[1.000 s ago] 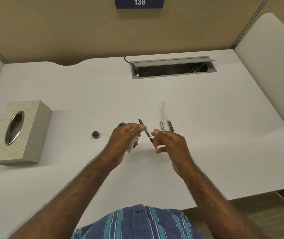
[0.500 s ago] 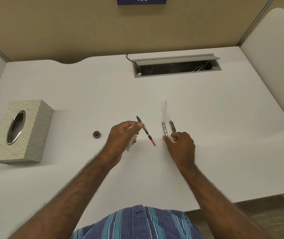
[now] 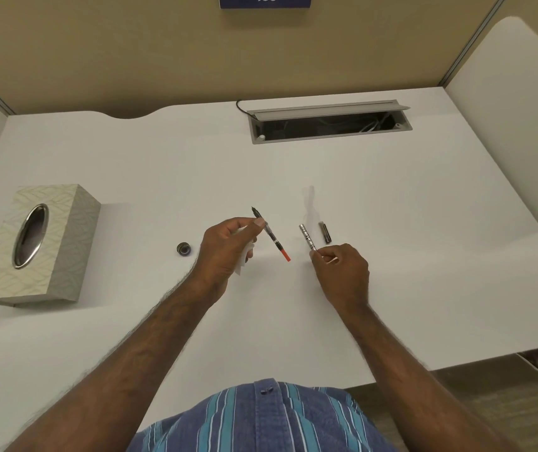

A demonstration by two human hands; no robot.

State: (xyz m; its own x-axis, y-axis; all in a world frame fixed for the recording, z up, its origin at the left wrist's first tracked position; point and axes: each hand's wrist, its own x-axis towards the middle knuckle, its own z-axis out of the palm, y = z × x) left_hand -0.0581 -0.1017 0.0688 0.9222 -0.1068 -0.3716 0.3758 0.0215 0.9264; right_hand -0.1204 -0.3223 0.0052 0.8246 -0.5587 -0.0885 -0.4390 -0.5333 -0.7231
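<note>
Seen from the head camera, a white tabletop [image 3: 163,177] fills a booth with tan partition walls [image 3: 130,53]. The left grip [image 3: 228,252] pinches a black pen refill [image 3: 272,236], red end down, tilted above the surface, with a white tissue [image 3: 244,256] in the palm. The right grip [image 3: 342,272] pinches the near end of a silver barrel [image 3: 307,236] lying beside a dark cap [image 3: 325,232]. A tissue box [image 3: 39,246] sits far left.

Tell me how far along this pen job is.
Done: the pen is apart. In hand: the left hand pinches the red-ended pen core with a tissue; the right hand pinches the near end of the silver barrel. Probably left: joining barrel to core, then fitting the dark cap lying beside it.
</note>
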